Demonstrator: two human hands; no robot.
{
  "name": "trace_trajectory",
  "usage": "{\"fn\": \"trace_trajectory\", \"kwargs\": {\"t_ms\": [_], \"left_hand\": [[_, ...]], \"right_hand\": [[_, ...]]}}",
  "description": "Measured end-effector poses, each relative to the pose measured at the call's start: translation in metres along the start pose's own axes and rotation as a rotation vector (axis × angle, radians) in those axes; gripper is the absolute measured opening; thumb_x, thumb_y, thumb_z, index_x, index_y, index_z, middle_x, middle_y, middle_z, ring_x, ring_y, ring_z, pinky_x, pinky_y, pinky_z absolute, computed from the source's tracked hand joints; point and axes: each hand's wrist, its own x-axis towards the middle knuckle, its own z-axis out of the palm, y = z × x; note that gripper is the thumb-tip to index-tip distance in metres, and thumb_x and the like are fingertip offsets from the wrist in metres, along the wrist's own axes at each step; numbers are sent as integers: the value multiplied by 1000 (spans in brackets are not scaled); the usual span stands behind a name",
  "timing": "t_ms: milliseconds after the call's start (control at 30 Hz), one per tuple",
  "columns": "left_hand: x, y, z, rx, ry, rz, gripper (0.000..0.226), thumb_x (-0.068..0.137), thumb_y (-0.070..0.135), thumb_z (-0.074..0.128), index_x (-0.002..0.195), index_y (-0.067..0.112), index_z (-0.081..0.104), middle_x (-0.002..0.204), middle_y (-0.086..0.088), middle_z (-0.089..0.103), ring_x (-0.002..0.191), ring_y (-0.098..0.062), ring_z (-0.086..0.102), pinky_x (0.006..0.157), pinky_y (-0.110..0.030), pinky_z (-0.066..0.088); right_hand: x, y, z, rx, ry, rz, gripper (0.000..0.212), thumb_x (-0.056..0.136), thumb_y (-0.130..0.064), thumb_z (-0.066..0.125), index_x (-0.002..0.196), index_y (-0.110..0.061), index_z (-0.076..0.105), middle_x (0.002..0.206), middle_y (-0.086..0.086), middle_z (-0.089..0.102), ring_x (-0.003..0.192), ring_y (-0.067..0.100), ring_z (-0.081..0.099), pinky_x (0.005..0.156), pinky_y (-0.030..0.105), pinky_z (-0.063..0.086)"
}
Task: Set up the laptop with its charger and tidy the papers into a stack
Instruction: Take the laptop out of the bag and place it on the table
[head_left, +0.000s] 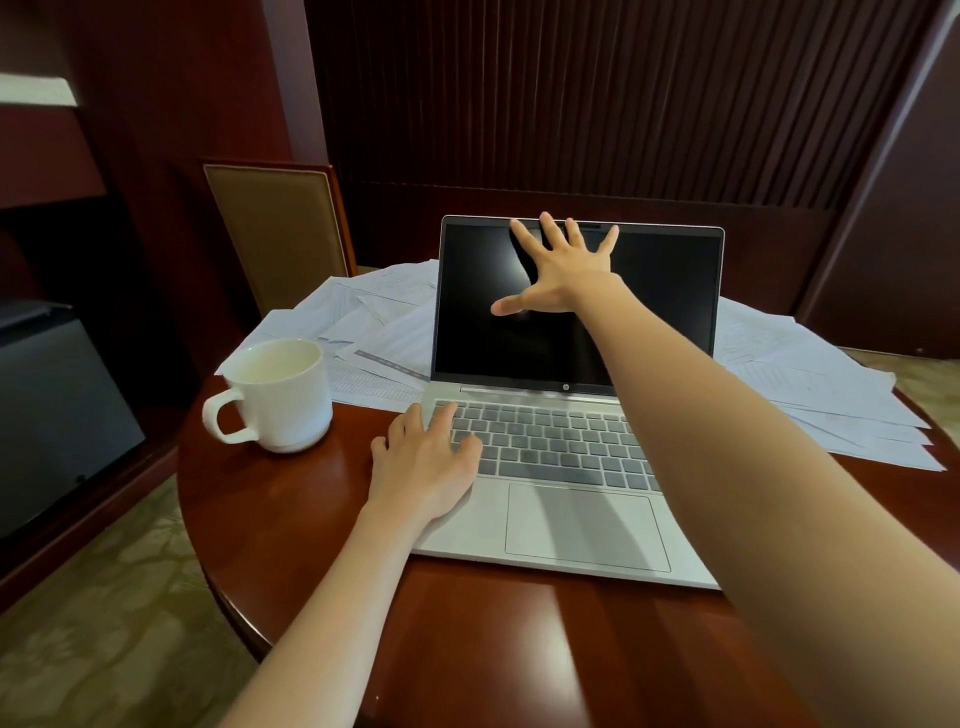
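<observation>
A silver laptop (582, 525) stands open on the round wooden table (322, 509), its screen dark. My right hand (563, 270) is spread with straight fingers against the upper part of the screen, fingertips at the top bezel. My left hand (423, 465) rests flat on the left corner of the laptop base, fingers on the keyboard's edge. Loose white papers (379, 322) lie spread behind and to both sides of the laptop, more papers (821, 395) fanned out on the right. No charger shows in view.
A white mug (283, 395) stands on the table left of the laptop, close to my left hand. A padded chair back (280, 228) rises behind the table at left. Dark cabinet furniture (57, 415) fills the left side; patterned carpet lies below.
</observation>
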Motion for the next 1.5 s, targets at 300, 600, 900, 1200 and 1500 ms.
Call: {"fn": "trace_trajectory", "kwargs": {"t_ms": [300,600,900,1200,1500], "left_hand": [[0,1,0,3,5,-8,53,95,39,28,146,27,22,152,-8,20,139,-29,18,110,-47,17],[-6,4,-2,46,7,-13,54,96,44,27,147,27,23,153,-11,20,139,-31,19,110,-44,18],[-10,4,-3,29,36,4,51,96,43,26,144,28,29,149,-12,28,136,-31,25,107,-44,22],[-8,3,-3,49,42,16,51,96,46,26,143,27,31,145,-14,33,133,-33,30,106,-46,25],[7,30,4,167,30,98,58,94,55,25,146,28,24,151,-14,25,140,-33,20,110,-48,22]], "right_hand": [[-47,12,19,93,48,19,76,90,-63,37,150,-34,-1,159,5,-9,145,29,-13,110,62,-5],[-130,31,53,181,-89,113,69,93,-61,31,150,-34,4,159,4,-9,144,29,-14,111,58,-7],[-188,67,69,225,-207,303,73,90,-66,28,150,-34,4,159,7,-7,145,31,-8,111,61,-1],[-206,64,72,333,-200,381,70,91,-65,29,149,-29,15,157,7,14,143,33,15,111,59,13],[-193,84,77,290,-180,309,70,91,-65,29,150,-30,14,158,8,13,144,32,11,111,59,12]]}}
